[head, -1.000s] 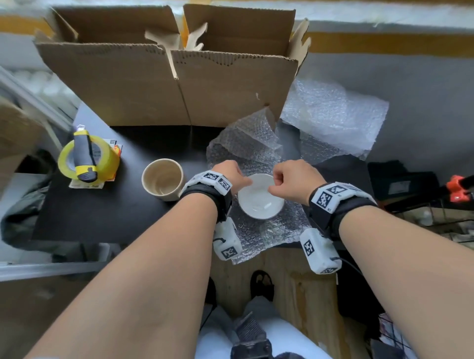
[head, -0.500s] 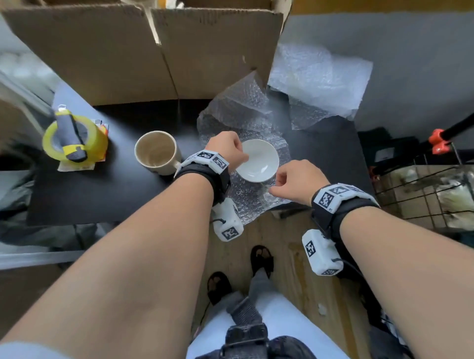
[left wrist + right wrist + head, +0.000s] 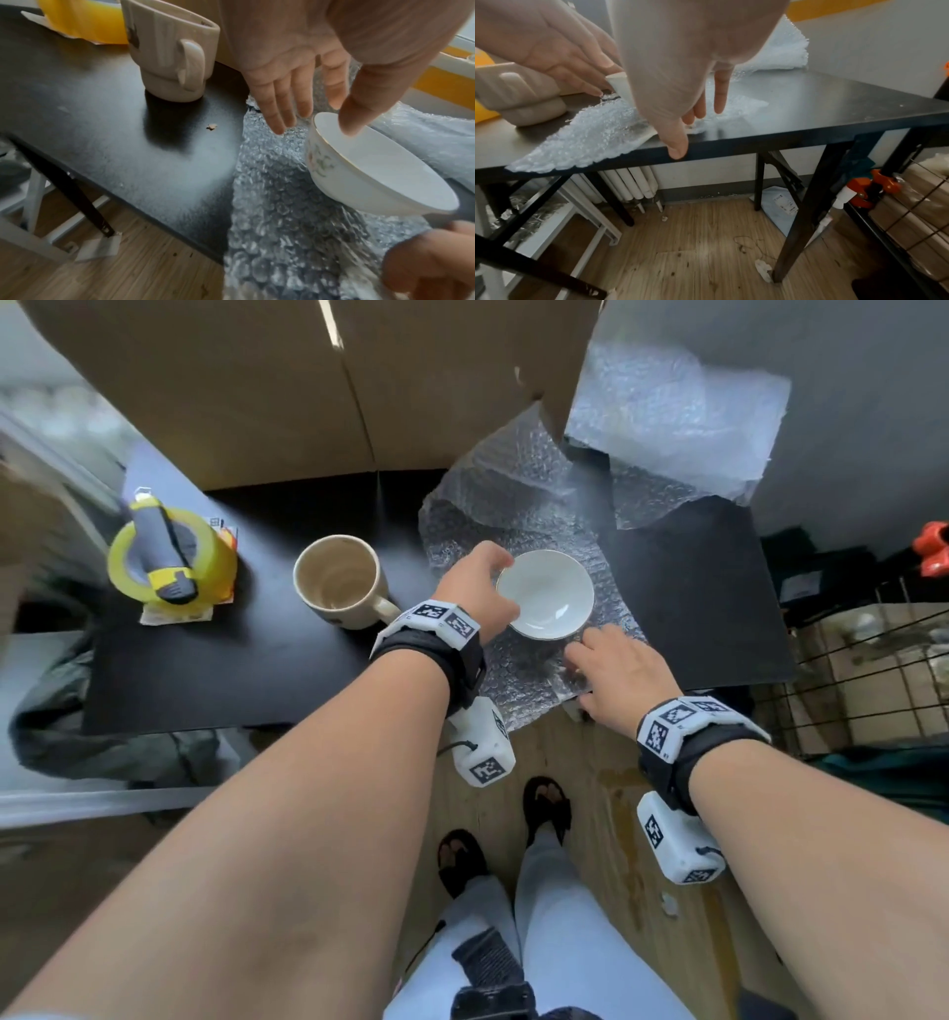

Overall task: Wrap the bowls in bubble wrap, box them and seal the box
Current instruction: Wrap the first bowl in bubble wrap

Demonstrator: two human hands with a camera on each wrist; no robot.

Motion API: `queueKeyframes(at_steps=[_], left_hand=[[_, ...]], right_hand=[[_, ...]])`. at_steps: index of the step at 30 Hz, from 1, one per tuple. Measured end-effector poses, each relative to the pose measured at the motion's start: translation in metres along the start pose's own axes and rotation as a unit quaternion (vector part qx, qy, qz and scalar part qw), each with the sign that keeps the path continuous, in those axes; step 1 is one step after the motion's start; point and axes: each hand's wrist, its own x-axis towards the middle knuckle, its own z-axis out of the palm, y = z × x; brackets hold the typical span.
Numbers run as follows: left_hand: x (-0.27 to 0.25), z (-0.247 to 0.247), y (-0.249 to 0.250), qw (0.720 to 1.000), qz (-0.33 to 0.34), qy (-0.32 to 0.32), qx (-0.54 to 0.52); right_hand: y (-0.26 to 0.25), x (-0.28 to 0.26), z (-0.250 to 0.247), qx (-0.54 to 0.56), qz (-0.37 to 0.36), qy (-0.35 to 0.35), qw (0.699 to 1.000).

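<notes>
A white bowl with a floral print hangs tilted just above a bubble wrap sheet on the black table. My left hand pinches its left rim, thumb inside the bowl and the other fingers straight. My right hand is spread over the wrap's near part by the table edge, fingers straight and touching the wrap. It holds nothing. The big cardboard box stands open at the back.
A beige mug stands just left of my left hand. A yellow tape dispenser lies at the far left. More bubble wrap is piled at the back right. A wire rack stands right of the table.
My right hand let go of the bowl, came back to the wrap's near edge and opened. My left hand kept the rim and tipped the bowl up. The view moved closer.
</notes>
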Motion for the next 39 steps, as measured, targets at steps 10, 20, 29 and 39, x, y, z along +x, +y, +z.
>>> queueKeyframes(at_steps=[10,20,29,39], left_hand=[[-0.003,-0.010,0.023,0.973,-0.021,-0.172,0.149],[0.006,-0.016,0.025,0.967,0.026,-0.150,0.204],[0.019,-0.015,0.031,0.987,-0.043,-0.130,0.086],[0.034,-0.017,0.038,0.985,-0.086,-0.148,0.016]], right_hand=[[-0.002,0.012,-0.059,0.068,-0.053,0.115,0.990],[0.003,0.034,-0.076,0.186,0.040,-0.010,0.982],[0.014,0.060,-0.087,0.262,0.065,0.001,0.963],[0.027,0.077,-0.103,0.220,-0.010,-0.140,0.965]])
